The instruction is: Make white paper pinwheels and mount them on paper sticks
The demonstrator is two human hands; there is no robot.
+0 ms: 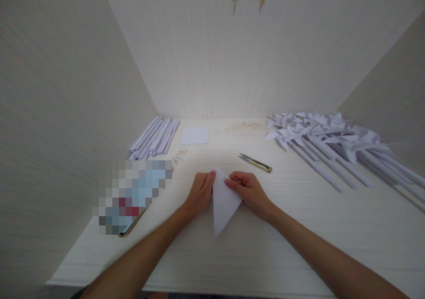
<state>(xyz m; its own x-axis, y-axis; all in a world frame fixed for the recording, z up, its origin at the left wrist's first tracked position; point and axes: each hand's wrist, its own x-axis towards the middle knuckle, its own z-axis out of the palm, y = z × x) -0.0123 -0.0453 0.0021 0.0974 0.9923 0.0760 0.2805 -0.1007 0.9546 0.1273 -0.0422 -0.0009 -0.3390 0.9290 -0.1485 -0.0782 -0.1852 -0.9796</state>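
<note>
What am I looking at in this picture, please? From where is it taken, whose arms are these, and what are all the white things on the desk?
There is no machine here. One camera sits on a person's head and looks down, so the two bare arms are that person's own.

The left hand and right hand together pinch a white paper folded into a triangle, its point towards the person.

On the pale wooden desk lie a bundle of white rolled paper sticks, a small white paper square, small yellow-handled thread snips and, on the right, a pile of white paper pinwheels on sticks. The blurred patch at the left hides an object I cannot identify.
</note>
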